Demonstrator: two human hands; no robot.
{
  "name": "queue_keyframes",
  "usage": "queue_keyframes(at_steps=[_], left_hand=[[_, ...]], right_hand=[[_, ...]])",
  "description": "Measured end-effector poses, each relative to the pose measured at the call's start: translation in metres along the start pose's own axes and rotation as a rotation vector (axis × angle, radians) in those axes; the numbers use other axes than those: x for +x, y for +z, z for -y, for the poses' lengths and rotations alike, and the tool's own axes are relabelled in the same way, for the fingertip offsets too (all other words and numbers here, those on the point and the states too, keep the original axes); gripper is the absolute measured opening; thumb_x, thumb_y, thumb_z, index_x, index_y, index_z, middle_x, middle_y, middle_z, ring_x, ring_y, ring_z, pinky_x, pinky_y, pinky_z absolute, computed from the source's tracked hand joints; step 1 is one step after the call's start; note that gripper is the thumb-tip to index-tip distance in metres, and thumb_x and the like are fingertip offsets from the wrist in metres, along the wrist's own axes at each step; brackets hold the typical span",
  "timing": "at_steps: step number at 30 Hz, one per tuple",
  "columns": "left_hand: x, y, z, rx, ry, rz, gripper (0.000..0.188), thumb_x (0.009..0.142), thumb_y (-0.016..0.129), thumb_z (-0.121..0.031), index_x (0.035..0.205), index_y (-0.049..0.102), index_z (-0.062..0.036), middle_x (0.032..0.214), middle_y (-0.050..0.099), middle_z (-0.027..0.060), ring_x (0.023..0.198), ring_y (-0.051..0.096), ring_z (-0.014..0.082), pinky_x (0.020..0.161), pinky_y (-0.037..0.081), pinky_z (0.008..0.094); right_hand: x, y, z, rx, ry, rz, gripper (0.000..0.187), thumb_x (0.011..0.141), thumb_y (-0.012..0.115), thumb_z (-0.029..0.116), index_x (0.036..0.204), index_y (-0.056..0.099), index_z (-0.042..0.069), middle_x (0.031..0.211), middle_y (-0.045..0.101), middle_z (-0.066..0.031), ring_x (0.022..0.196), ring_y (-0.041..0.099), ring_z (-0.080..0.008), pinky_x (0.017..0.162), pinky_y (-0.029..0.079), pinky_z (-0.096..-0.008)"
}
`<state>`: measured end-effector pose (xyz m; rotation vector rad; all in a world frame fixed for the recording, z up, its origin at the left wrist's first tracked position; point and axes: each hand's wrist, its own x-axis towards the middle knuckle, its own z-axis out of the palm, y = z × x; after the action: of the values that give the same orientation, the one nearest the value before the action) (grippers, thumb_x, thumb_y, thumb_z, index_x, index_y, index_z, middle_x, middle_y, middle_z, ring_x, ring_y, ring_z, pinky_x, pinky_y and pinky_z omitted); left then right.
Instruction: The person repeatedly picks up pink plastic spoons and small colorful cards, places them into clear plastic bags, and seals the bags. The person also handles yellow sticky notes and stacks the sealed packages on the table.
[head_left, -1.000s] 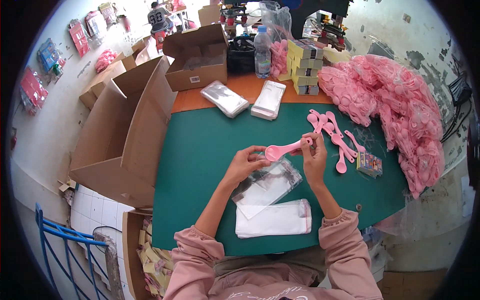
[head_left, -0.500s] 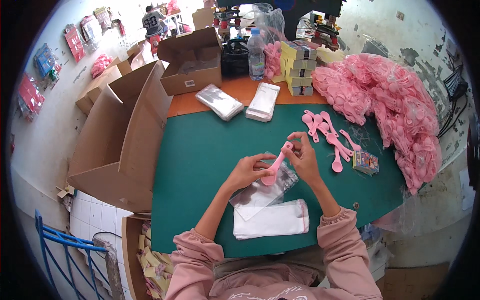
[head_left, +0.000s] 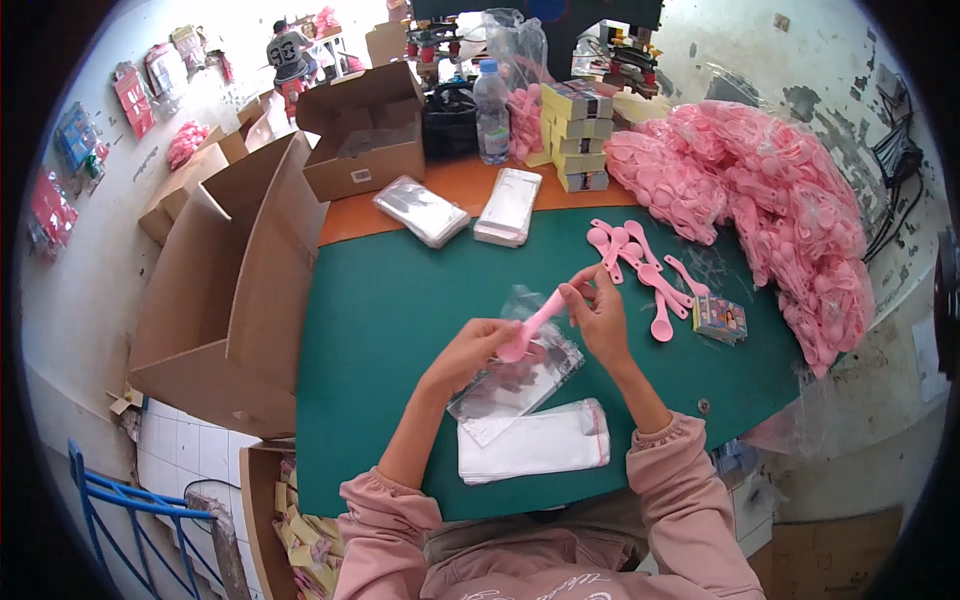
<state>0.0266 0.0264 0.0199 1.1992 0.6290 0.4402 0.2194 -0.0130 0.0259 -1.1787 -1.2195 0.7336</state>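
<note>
A pink plastic measuring spoon (head_left: 543,318) is held slantwise above the green tabletop. My left hand (head_left: 468,352) is closed on its bowl end, and my right hand (head_left: 600,318) pinches the end of the handle. Below the spoon lies a clear plastic bag (head_left: 500,395), crumpled toward its far end; whether my left fingers also touch it I cannot tell. The bag overlaps a flat stack of clear-and-white bags (head_left: 535,445) near the table's front edge. To the right of my right hand are several loose pink spoons (head_left: 662,328) and a small stack of printed cards (head_left: 720,318).
A large heap of bagged pink spoons (head_left: 760,190) covers the table's right side. Along the back stand card bundles (head_left: 578,140), a water bottle (head_left: 492,115) and two packs of clear bags (head_left: 422,210). Open cardboard boxes (head_left: 215,290) flank the left edge. Another person (head_left: 288,52) sits far off.
The spoon has tilted flatter, and my left hand has shifted left along with its bowl. The whole view has moved slightly, so things sit a little farther left.
</note>
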Motion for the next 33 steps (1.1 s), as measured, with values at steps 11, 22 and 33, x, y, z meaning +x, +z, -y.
queue_keyframes(at_steps=[11,22,33], left_hand=[[-0.009,0.002,-0.015,-0.036,0.089,0.123,0.035,0.094,0.04,-0.022,0.11,0.054,0.0058,0.093,0.063,0.0124,0.084,0.061,0.0146,0.071,0.049,0.0236],[0.002,-0.002,-0.009,0.073,0.065,0.033,0.039,0.094,0.04,-0.03,0.111,0.054,0.0021,0.093,0.063,0.0129,0.083,0.061,0.0144,0.068,0.05,0.0223],[0.016,-0.031,0.012,-0.234,0.083,-0.076,0.031,0.093,0.044,-0.021,0.107,0.058,0.0022,0.091,0.064,0.0065,0.068,0.056,0.0049,0.057,0.045,0.0152]], right_hand=[[-0.024,-0.012,0.018,-0.117,-0.291,0.506,0.053,0.089,0.036,0.051,0.108,0.056,0.005,0.125,0.044,-0.0152,0.108,0.046,-0.0272,0.093,0.034,-0.038],[-0.017,-0.253,-0.014,-1.492,0.268,-0.587,0.025,0.08,0.057,0.022,0.09,0.062,0.0,0.09,0.061,-0.0195,0.091,0.058,-0.0327,0.073,0.046,-0.0394],[-0.022,-0.213,0.023,-1.452,0.091,-0.842,0.019,0.079,0.056,0.016,0.093,0.055,0.002,0.09,0.058,-0.0188,0.083,0.057,-0.0348,0.07,0.044,-0.0448]])
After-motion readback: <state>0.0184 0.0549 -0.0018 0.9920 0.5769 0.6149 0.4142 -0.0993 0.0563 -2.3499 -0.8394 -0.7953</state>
